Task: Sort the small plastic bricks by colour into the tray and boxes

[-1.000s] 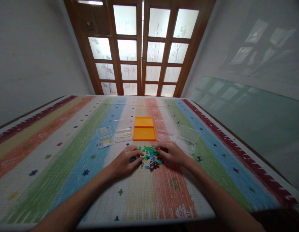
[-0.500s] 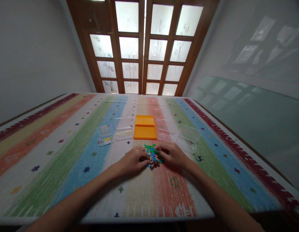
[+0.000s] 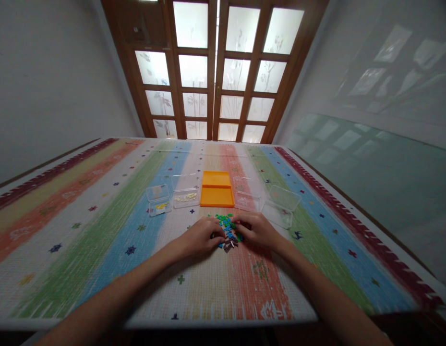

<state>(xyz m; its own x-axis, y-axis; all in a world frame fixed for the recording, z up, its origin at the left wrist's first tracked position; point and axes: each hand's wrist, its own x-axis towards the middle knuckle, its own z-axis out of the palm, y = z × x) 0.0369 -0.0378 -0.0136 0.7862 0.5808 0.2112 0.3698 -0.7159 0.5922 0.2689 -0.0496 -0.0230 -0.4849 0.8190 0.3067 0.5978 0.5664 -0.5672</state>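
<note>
A small pile of green, blue and dark brown plastic pieces (image 3: 228,225) lies on the striped tablecloth. At its left edge is my left hand (image 3: 203,235), fingers curled and the thumb tip low among the pieces. My right hand (image 3: 257,230) bends in from the other side, fingertips drawn together at the green and blue pieces. Both hands look closed, but whatever sits between the fingertips is too small or hidden to name. The brown pieces (image 3: 230,245) lie nearest to me, just beyond the left thumb.
An orange open case (image 3: 217,196) lies behind the pile. Left of it are a clear box with pale pieces (image 3: 186,205) and another with yellow pieces (image 3: 160,214). To the right stand two clear open boxes (image 3: 247,208) (image 3: 278,222). The tablecloth (image 3: 143,259) covers the table.
Both hands stay at the pile, with only slight finger movement. The whole view has shifted very slightly.
</note>
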